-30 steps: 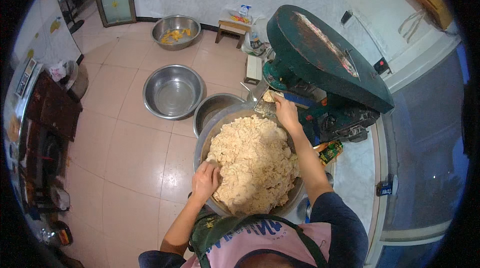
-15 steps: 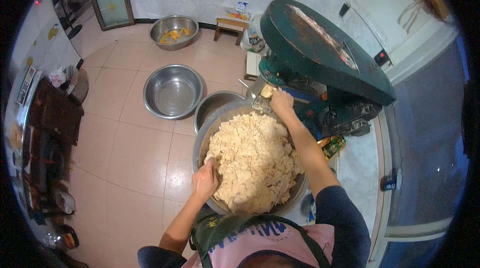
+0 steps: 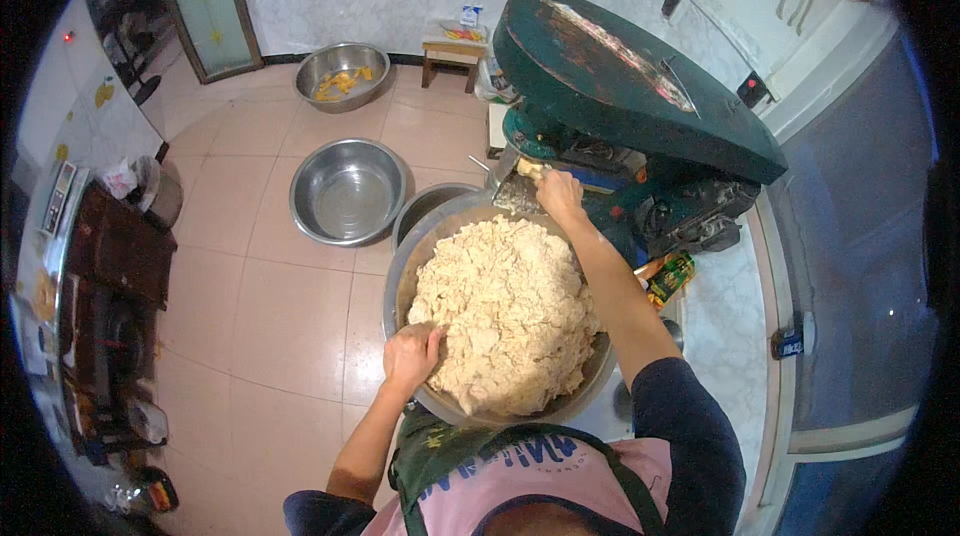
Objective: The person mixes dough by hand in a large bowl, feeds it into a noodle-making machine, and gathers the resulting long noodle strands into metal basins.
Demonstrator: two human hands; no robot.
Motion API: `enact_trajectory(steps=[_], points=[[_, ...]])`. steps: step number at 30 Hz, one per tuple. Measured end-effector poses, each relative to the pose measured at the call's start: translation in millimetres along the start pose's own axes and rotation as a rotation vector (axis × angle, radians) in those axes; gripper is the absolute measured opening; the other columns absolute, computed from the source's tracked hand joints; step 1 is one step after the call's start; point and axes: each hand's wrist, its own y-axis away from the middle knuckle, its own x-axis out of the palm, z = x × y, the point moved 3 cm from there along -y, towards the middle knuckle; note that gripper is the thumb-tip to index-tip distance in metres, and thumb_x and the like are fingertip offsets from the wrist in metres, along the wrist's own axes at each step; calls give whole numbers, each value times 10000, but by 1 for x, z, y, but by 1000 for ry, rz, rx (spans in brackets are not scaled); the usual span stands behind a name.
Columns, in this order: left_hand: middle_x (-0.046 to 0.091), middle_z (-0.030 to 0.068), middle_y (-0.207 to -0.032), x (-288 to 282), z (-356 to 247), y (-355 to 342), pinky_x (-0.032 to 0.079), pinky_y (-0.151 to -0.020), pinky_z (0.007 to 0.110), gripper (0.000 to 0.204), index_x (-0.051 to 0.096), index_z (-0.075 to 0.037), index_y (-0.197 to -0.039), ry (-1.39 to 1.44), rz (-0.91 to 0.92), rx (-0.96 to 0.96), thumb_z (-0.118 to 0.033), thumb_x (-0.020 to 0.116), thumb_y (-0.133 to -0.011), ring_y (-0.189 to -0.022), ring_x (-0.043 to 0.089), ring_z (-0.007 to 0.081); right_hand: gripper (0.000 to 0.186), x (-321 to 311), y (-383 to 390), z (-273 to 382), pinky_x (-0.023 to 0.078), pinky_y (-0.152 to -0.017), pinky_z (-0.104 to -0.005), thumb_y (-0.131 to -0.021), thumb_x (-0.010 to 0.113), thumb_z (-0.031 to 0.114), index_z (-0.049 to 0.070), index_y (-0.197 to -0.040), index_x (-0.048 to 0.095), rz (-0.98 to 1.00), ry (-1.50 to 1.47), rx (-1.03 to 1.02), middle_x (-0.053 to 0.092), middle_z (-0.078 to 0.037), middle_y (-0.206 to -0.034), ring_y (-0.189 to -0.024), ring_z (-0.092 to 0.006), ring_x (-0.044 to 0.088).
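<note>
Tiled floor spreads beyond a big metal basin (image 3: pixel 398 276) heaped with pale dough (image 3: pixel 503 311), and two empty steel bowls (image 3: pixel 347 191) sit just past its far-left rim. Left hand (image 3: pixel 411 356) digs into the dough at the basin's near-left edge, fingers curled around a clump. Right hand (image 3: pixel 558 194) reaches over the basin's far rim to a green machine (image 3: pixel 630 96), fingers closed on a small piece of dough.

A food-preparation workroom, likely a small kitchen workshop, is shown. A heavy green dough machine (image 3: pixel 640 106) is seen at one o'clock, steel basins (image 3: pixel 347 191) are set on the tiled floor (image 3: pixel 270 326) at eleven o'clock, and a large bowl of crumbly dough (image 3: pixel 505 311) is placed centrally.
</note>
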Motion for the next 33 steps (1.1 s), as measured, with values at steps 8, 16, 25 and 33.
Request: enact_trajectory(steps=[8,16,25,33], points=[[518,161,-876,-7,3,-1,456,-618,474,91,495,-28,-877,168,-100,-105,-57,556,-815,-782,544,402,231,-39,43,39,500,-731,-487,-825,608,210,35,-964,666,-25,1,-21,656,-227,-860,-831,-410,629],[568,112,-764,3,1,-1,475,-591,404,102,626,-64,-889,129,-58,-18,-147,630,-831,-699,589,320,259,0,0,2,503,-719,-486,-866,570,187,1,-1034,631,-124,-3,17,647,-251,-879,-825,-416,628],[528,170,-1101,-9,-10,-7,420,-861,436,568,549,-86,-1141,210,40,-36,-376,755,-697,-1078,477,366,155,0,19,15,525,-593,-406,-830,565,74,-26,-823,683,-63,-49,-10,639,-254,-760,-704,-359,649],[287,153,-1429,28,-57,-10,341,-1006,530,903,421,-304,-1350,-194,402,417,-293,832,-546,-1259,317,420,329,-26,44,-10,499,-666,-403,-922,534,261,11,-1121,612,-69,-369,-86,664,-192,-901,-768,-321,648]])
